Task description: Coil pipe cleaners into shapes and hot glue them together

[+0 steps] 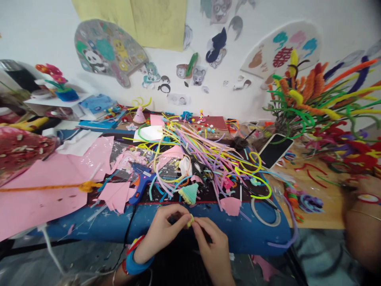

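My left hand (166, 226) pinches a small pale-yellow fuzzy piece (190, 221) between thumb and forefinger, just off the table's blue front edge. From the other side, the fingertips of my right hand (212, 244) are closed on the same piece. It looks like curled pipe cleaner, though the fingers cover most of it. Just beyond my hands lies a mint-green fuzzy triangle (192, 193) with a yellow trim along one side. A blue hot glue gun (142, 184) rests to the left, its black cord hanging over the edge.
A heap of loose pastel pipe cleaners (193, 145) covers the table's middle. Pink sheets (44, 198) spread at left. A ring of pale tape (266, 220) sits near the front right corner. A phone (275, 150) leans before bundled pipe-cleaner stems (312, 93). Another person's arm (364, 222) is at right.
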{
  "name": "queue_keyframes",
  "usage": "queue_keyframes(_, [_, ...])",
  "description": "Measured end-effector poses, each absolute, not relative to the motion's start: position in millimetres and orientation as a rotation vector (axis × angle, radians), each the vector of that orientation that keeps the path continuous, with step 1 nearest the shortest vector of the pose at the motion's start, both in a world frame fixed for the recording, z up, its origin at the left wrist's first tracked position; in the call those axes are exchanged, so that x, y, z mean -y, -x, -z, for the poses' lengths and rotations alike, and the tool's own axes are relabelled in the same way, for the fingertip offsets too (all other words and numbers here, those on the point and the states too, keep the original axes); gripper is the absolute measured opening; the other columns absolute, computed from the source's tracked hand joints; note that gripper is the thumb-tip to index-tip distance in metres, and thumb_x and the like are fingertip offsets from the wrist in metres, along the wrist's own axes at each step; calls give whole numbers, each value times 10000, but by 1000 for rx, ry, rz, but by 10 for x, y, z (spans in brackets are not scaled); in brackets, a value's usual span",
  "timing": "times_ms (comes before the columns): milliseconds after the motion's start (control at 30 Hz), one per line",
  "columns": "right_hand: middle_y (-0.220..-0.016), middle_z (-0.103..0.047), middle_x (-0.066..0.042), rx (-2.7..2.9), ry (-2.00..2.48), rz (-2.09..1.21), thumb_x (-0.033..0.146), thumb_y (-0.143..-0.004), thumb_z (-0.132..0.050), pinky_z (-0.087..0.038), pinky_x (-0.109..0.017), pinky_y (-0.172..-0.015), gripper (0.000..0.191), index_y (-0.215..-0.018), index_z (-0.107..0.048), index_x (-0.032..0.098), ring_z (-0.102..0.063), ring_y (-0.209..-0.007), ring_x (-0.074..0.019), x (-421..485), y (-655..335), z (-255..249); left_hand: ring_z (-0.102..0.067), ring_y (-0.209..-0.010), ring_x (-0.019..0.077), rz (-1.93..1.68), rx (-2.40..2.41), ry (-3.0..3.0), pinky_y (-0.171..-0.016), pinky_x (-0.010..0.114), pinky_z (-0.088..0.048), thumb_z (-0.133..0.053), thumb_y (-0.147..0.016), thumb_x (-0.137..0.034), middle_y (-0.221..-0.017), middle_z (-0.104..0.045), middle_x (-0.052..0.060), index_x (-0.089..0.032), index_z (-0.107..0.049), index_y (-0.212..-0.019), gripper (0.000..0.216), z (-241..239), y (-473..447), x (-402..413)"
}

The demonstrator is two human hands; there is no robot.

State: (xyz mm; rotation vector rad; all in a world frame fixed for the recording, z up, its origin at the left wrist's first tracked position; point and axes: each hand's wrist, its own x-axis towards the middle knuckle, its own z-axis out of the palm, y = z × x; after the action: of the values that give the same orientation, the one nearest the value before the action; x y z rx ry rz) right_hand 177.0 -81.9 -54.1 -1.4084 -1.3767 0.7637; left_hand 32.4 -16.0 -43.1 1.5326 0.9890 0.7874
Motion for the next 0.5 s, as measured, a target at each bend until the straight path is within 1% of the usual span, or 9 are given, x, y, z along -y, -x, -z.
queue_keyframes(100, [-840,-700,-32,1458,1396,-612,160,-923,-523,-493,-204,-738,187,-946,-704,199,-669,-782,-137,855,-1725,548,-617,-646,149,-853,-1021,-1546,-624,237,-477,-621,-854,-298,-696,-694,48,-136,-689,-727,217,488,-337,179])
queue_keyframes(200, [-803,-686,-24,1478,1395,-583,149,-931,-504,-483,-203,-707,200,-919,-698,195,-652,-738,-130,858,-1721,520,-616,-629,144,-823,-968,-1483,-623,236,-479,-632,-850,-298,-666,-693,49,-130,-701,-697,237,497,-315,160])
queue_keyframes(300, [-760,-669,-12,1474,1397,-681,177,-939,-491,-465,-194,-661,217,-866,-695,198,-631,-698,-122,837,-1747,460,-632,-599,139,-735,-828,-1297,-606,237,-496,-619,-863,-333,-655,-702,50,-121,-729,-775,255,490,-267,105])
queue_keyframes(367, [-726,-654,-4,1475,1411,-775,205,-939,-491,-445,-190,-616,233,-822,-693,200,-612,-662,-118,828,-1766,423,-638,-570,135,-681,-749,-1191,-584,233,-500,-665,-832,-344,-638,-704,43,-118,-738,-846,238,488,-231,62])
queue_keyframes(500, [-679,-628,-6,1482,1440,-944,262,-930,-498,-415,-200,-566,267,-748,-679,188,-577,-612,-120,835,-1794,368,-639,-527,130,-571,-630,-1076,-549,228,-503,-736,-770,-359,-617,-707,47,-106,-737,-821,258,472,-173,1])
